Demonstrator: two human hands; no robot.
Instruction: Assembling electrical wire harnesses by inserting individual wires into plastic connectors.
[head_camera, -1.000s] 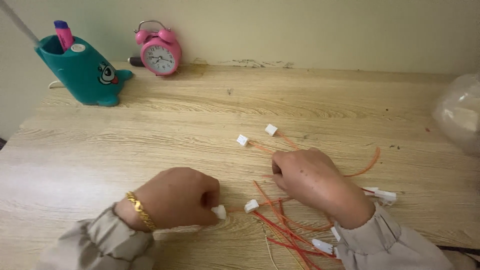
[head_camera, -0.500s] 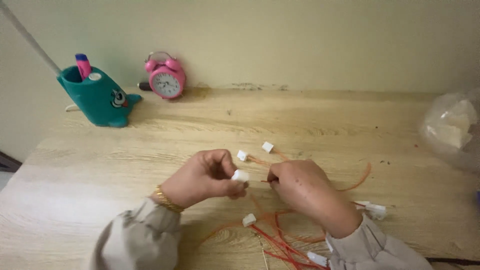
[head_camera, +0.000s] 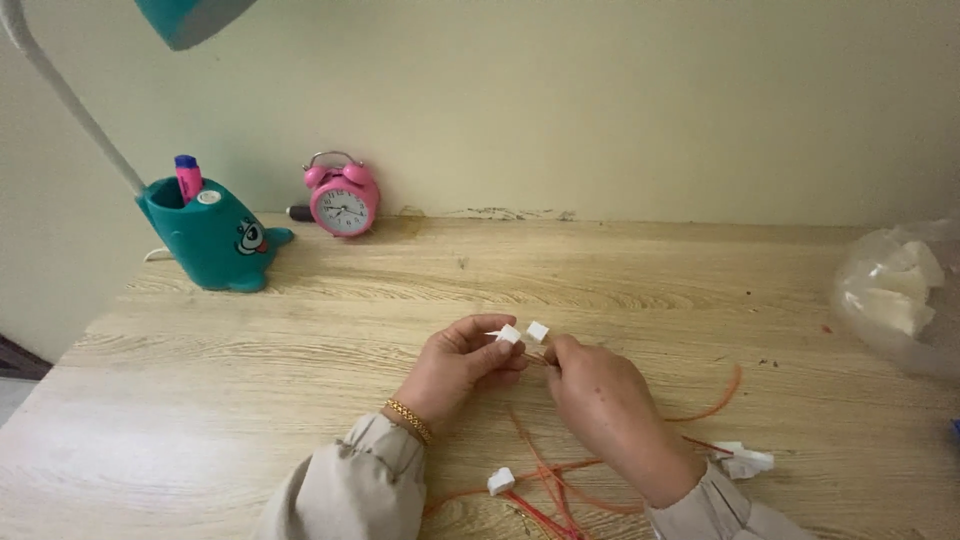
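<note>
**Connector held between both hands**

A small white connector (head_camera: 509, 334) is pinched by the left hand (head_camera: 458, 367) above the wooden desk (head_camera: 300, 380). Its red wires (head_camera: 545, 470) are gripped by the closed right hand (head_camera: 600, 395), beside a second white connector (head_camera: 537, 331).

Occluded / cropped bits
Lamp head (head_camera: 195, 15) cut by top edge; plastic bag (head_camera: 900, 300) cropped right; wire bundle (head_camera: 545, 500) runs off bottom.
</note>
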